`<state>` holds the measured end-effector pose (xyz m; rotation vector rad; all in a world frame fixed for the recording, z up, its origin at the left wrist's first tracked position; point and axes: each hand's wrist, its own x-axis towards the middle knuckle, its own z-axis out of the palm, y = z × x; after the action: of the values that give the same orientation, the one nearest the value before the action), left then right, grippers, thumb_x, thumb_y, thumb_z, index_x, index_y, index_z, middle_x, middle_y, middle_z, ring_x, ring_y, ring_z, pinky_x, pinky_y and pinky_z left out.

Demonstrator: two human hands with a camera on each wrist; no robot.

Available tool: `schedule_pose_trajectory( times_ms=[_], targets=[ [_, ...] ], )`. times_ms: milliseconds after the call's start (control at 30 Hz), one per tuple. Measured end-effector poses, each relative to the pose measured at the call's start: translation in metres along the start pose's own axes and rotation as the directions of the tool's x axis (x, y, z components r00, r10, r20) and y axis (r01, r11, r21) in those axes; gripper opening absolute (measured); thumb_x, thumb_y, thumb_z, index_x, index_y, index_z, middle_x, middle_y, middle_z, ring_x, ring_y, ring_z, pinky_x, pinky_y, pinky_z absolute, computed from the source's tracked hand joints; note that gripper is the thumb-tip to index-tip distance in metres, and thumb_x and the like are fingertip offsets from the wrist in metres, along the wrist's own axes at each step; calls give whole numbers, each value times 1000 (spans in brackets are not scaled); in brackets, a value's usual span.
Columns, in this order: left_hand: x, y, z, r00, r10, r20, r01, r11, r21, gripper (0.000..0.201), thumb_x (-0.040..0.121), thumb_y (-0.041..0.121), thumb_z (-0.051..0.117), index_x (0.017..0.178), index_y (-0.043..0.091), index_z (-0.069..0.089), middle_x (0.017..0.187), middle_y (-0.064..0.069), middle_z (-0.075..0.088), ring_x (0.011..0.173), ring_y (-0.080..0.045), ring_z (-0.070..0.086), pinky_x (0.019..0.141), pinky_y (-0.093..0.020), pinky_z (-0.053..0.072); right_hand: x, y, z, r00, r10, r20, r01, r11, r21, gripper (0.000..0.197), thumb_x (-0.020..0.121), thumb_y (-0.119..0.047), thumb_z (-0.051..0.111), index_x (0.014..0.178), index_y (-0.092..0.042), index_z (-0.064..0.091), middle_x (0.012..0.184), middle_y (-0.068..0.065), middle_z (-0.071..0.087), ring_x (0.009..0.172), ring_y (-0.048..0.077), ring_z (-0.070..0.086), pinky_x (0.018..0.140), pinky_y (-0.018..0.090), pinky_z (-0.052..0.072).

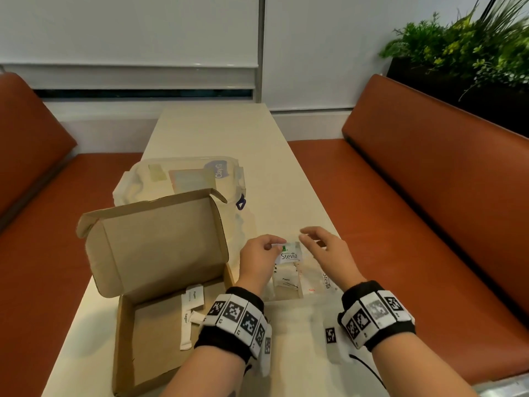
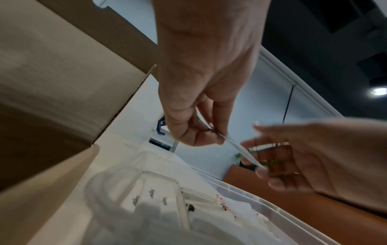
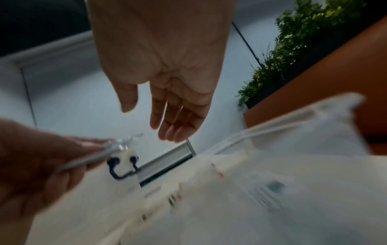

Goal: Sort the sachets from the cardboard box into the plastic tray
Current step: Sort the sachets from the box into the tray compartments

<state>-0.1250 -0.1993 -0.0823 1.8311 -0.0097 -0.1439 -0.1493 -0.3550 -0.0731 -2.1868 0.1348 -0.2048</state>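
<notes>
Cardboard box [image 1: 148, 325] nearest, few sachets left inside. Left hand [image 1: 257, 260] pinching Stevia sachet [image 1: 289, 255] above plastic tray [image 1: 286, 293]; right hand [image 1: 329, 250] alongside, fingers spread, holding nothing. Risk: thin corner grip slipping, sachet landing in wrong compartment.

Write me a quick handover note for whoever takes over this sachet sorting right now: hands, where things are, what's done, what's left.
Left hand pinches a Stevia sachet above the plastic tray. Right hand is open beside it, holding nothing.
Done: the tray already holds some sachets, among them Pepper and another Stevia.
Left: place the held sachet, then sort those remaining in the cardboard box, including a Sugar stick and a Pepper sachet.
</notes>
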Motion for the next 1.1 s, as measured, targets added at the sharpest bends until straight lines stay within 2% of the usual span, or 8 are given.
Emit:
schedule_pose_trajectory(
  times_ms=[233,367,433,567,700,833,967,1100],
  targets=[
    [-3,7,9,998,19,62,-22,999,42,14,86,13,66,100,15,67,91,-8,67,86,-19,62,72,-25,45,4,-11,-14,966,31,257,-61,992,109,19,81,-10,73,98,-16,68,69,2,70,60,3,61,63,15,50],
    [-6,9,8,994,14,108,-35,979,202,14,85,23,68,94,12,70,95,-3,70,88,-15,61,79,-25,47,5,9,-22,989,127,78,-130,991,43,15,82,-5,68,88,-18,66,71,6,68,54,10,58,57,22,53],
    [-8,10,8,960,-46,275,-56,934,352,18,81,25,73,89,9,73,93,-3,71,89,-16,63,81,-28,49,5,23,-27,982,190,-18,-191,979,-77,14,84,-2,64,84,-15,66,75,9,67,55,14,59,64,30,58],
    [-17,10,13,832,-222,508,-155,787,597,23,74,23,79,95,14,75,101,0,71,96,-16,63,81,-27,48,3,39,-24,963,270,9,-258,929,-267,19,86,5,57,77,-10,64,79,7,66,60,17,63,69,34,59],
    [-19,9,19,828,-237,508,-217,699,681,27,76,14,76,103,16,73,111,-1,68,105,-19,61,94,-32,48,2,45,-14,949,314,22,-279,873,-400,26,85,9,48,78,-11,63,81,4,62,71,22,66,69,35,58],
    [-17,9,20,830,-234,507,-237,674,700,27,77,12,75,104,16,73,111,-2,69,105,-19,61,96,-34,48,6,50,-12,955,282,-91,-293,849,-440,27,86,8,43,81,-10,60,91,8,63,80,23,60,72,33,53],
    [-17,9,20,830,-231,508,-242,671,701,27,77,11,74,104,16,74,112,-2,68,107,-19,60,96,-34,47,8,53,1,955,290,-67,-288,844,-453,25,85,7,43,79,-10,60,88,8,64,79,24,60,72,35,54],
    [-19,6,18,837,-203,508,-243,694,678,26,78,13,74,104,16,74,116,-1,66,108,-20,59,97,-35,46,6,51,13,956,293,21,-201,705,-681,18,89,-6,46,91,-11,63,92,5,65,83,24,62,67,29,47]
  ],
)
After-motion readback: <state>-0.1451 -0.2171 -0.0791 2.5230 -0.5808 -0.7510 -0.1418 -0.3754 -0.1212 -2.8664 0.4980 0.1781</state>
